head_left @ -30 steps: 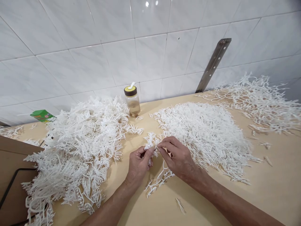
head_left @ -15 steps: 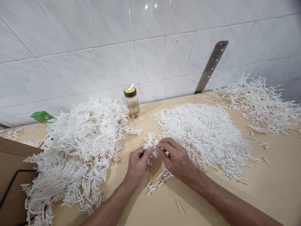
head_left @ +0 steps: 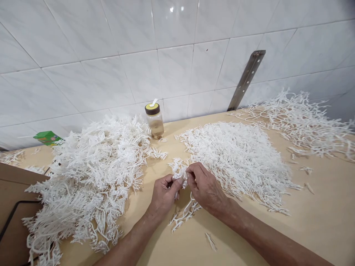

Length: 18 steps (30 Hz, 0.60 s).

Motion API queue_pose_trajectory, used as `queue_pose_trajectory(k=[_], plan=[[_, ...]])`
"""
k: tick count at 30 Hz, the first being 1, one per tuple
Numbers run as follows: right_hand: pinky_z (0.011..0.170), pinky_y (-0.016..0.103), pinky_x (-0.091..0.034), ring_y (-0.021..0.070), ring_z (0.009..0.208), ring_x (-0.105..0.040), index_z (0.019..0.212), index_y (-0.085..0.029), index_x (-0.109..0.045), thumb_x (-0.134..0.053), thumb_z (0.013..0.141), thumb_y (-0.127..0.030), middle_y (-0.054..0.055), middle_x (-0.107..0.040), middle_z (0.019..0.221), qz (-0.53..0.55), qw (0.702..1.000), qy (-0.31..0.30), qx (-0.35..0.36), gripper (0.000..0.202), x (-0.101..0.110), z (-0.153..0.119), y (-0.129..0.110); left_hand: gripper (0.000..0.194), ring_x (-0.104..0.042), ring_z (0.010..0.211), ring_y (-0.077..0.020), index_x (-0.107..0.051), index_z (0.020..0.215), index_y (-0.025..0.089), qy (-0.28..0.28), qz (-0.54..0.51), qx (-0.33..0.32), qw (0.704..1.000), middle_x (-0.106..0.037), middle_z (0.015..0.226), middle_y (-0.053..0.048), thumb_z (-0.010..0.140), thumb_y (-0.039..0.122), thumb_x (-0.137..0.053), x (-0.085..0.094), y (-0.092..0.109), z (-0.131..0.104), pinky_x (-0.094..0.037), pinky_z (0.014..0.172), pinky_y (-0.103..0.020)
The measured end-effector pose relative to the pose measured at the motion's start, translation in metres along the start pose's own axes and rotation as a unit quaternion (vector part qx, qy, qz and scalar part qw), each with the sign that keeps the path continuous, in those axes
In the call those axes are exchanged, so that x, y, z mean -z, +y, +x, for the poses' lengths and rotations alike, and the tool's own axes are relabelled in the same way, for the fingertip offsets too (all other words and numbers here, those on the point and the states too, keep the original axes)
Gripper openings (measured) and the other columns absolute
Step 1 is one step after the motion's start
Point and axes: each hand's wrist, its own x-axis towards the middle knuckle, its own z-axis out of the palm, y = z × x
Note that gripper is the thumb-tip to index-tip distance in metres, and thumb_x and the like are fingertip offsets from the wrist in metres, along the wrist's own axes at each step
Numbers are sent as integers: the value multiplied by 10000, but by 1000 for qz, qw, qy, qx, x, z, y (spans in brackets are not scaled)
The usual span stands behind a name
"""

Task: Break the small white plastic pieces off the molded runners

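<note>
Near the middle of the table, my left hand (head_left: 165, 194) pinches a small bunch of white branched strands (head_left: 179, 170) between thumb and fingers. My right hand (head_left: 203, 184) is closed at the right side of the same bunch, its thumb and index finger pressed together on the strands. The fingertips of both hands almost meet. Below them a loose white branched piece (head_left: 184, 214) lies on the table. A large pile of white pieces (head_left: 94, 177) stands to the left, and a flatter pile of short white pieces (head_left: 238, 159) spreads to the right.
A bottle with a yellow and black lid (head_left: 154, 120) stands near the wall. A metal strip (head_left: 246, 81) leans there too. At the back right lie tangled white branches (head_left: 307, 123). A green carton (head_left: 47, 137) and a cardboard box (head_left: 19, 207) are at the left.
The right fingers have curled in more and the left thumb has shifted slightly right along the bunch. The whole view has moved a little.
</note>
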Motion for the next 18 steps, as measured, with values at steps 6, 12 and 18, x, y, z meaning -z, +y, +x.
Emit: queue_pose_trajectory(k=[6, 12, 18], plan=[[546, 276, -394, 158, 612, -510, 889, -181, -499, -426, 922, -126, 37, -550, 760, -60, 994, 58, -75, 97, 9, 8, 25, 390, -358, 470, -73, -524, 594, 161, 14, 4, -15, 1000, -407, 482, 56, 787, 458, -689, 2, -3, -1, -292, 481, -210], [560, 280, -419, 145, 614, -522, 843, -184, -552, -540, 900, -169, 32, -572, 788, -82, 989, 97, -82, 61, 32, 17, 41, 404, -361, 451, -71, -495, 601, 173, 53, -32, 13, 998, -414, 489, 56, 782, 478, -688, -2, -3, -1, -300, 440, -202], [597, 249, -482, 148, 770, -595, 944, -192, -621, -512, 947, -163, 60, -623, 928, 102, 995, 13, 0, 112, 23, 11, 9, 378, -366, 431, -64, -535, 636, 168, 76, -40, 12, 996, -431, 482, 60, 755, 477, -716, -5, -3, 0, -311, 420, -188]])
